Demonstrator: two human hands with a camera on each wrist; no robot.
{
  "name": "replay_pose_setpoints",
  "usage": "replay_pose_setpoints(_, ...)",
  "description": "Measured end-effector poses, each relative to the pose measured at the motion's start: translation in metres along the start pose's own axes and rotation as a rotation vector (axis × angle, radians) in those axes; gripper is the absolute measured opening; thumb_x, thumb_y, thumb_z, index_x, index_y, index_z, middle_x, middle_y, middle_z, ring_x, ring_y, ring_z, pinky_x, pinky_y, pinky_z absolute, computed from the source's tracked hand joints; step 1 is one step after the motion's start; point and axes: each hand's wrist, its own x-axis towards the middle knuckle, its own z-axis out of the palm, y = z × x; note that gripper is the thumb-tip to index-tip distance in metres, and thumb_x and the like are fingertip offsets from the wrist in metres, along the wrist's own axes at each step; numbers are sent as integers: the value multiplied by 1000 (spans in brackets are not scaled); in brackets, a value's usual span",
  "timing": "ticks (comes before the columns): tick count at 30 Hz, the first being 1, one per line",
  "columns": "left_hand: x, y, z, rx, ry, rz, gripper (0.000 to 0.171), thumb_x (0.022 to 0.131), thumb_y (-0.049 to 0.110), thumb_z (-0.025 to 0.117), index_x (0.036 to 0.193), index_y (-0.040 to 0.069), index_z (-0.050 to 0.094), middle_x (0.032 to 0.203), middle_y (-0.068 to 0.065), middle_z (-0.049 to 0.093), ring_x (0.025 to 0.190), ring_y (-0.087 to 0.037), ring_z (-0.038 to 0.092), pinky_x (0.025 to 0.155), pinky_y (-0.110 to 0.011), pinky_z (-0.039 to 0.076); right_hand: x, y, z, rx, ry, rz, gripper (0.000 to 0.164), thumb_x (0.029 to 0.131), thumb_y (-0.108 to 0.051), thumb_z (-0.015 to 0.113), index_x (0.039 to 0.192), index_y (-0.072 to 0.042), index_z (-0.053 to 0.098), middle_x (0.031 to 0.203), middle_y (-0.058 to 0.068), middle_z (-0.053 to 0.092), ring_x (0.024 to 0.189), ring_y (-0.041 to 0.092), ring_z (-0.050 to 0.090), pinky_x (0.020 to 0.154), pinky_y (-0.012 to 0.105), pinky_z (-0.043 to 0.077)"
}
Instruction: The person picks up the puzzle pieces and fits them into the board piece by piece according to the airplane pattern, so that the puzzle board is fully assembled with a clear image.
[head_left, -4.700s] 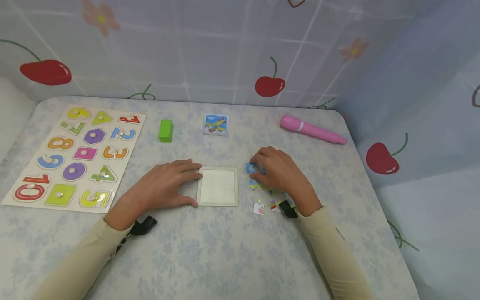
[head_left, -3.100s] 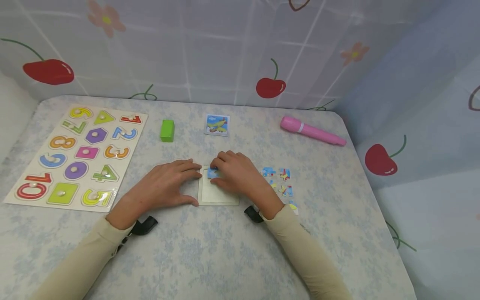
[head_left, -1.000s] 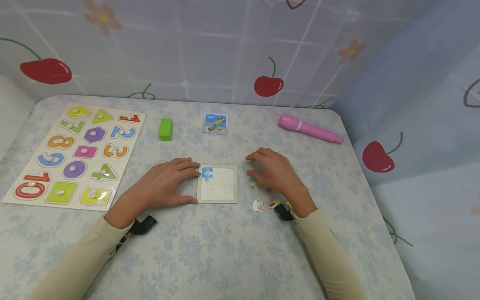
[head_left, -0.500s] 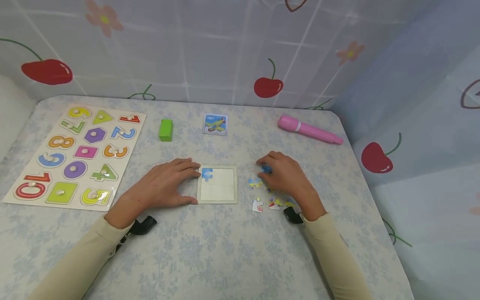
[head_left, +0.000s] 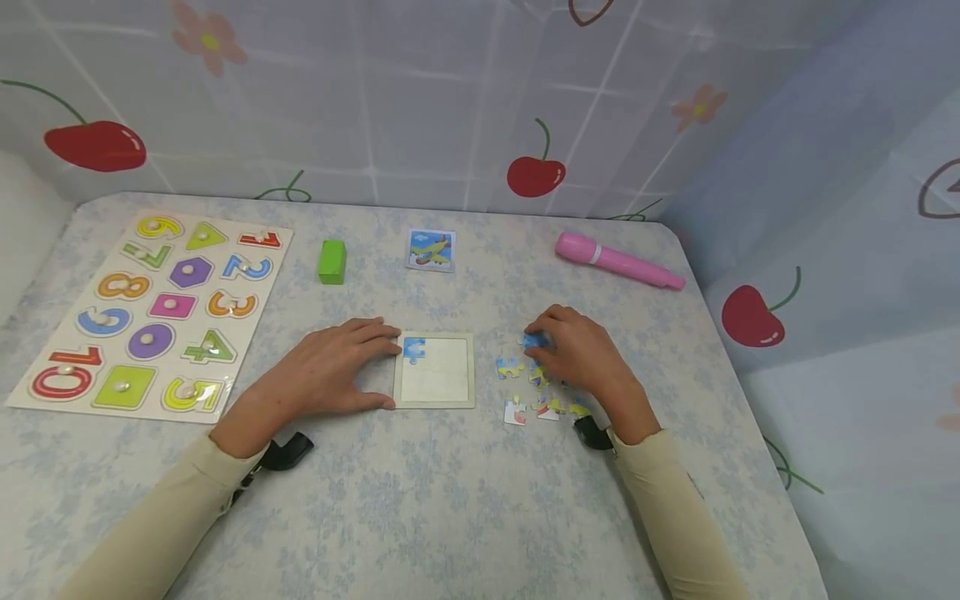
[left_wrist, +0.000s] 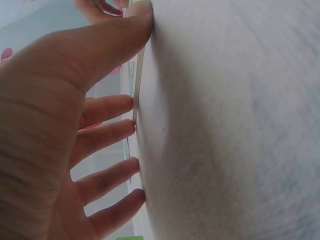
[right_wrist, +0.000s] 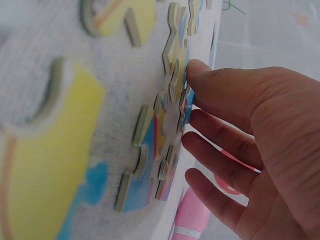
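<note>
Lying under everything is a big table with pale blue flowers. On its left side is a number board with bright shapes, well apart from the work. The left hand is spread wide, with fingertips at the left edge of a square tray and its thumb by the near corner. The right hand is narrow: its thumb and fingers pinch a blue piece. I cannot tell if that piece is off the table or touching it. A pink stick lies past the right hand. The tray sits between both hands, mostly bare, so I think the job has only just begun. Past it is a small plane card, and left of that is a green block. Last come the tiny bits. One puzzle piece is in the tray's far left corner, so that one looks done. The loose pieces lie right of the tray, some partly hidden, so I cannot count them. Those and the blue one are left.
</note>
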Motion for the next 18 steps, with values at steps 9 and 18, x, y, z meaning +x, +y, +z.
replay_pose_setpoints(9,0,0,1,5,0,-2,77,80,60,91,139,13,72,156,-6,60,150,-35,50,109,-58,51,2,-2,0,-9,31,-23,32,96,-28,85,124,-13,80,121,7,73,113,31,69,90,51,59)
replay_pose_setpoints(18,0,-1,1,8,2,2,77,81,60,91,139,13,71,156,-6,59,150,-36,49,109,-58,51,11,-11,-1,-12,58,-80,31,96,-29,85,124,-16,81,118,4,73,108,28,69,88,48,59)
